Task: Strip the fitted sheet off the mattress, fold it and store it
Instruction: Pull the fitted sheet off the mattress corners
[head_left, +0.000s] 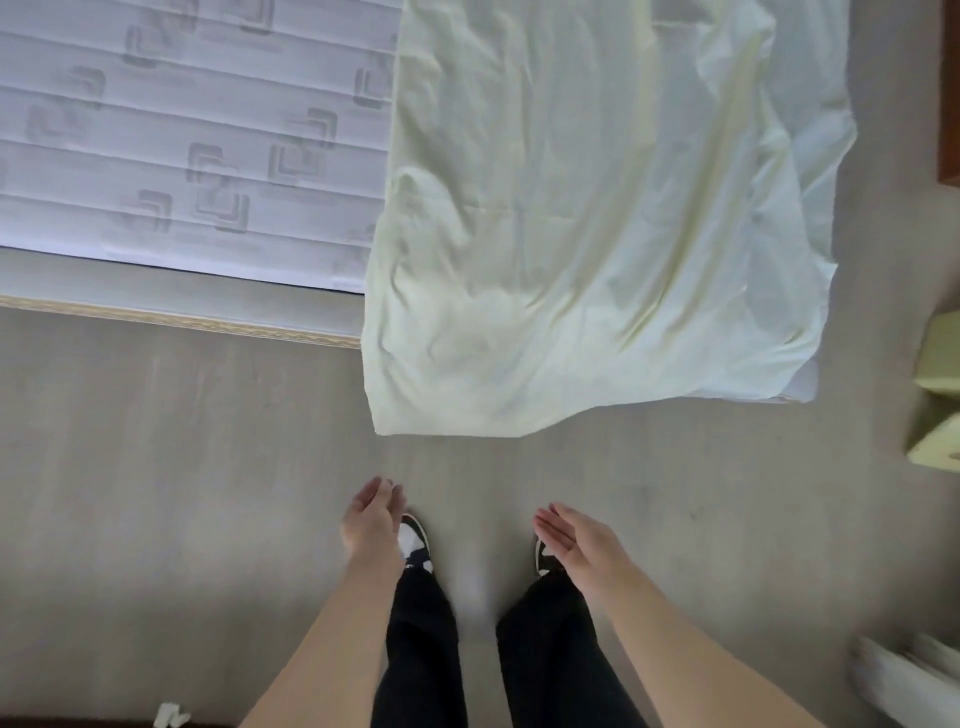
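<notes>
Nearest the camera, the left hand (371, 519) and the right hand (569, 535) hung over the floor (182, 467) short of the mattress (182, 130), fingers loose and released, holding nothing. Beyond them the pale fitted sheet (597, 208) lay spread flat over the mattress's right part, its near edge draped past the mattress end toward the floor, apart from both hands
</notes>
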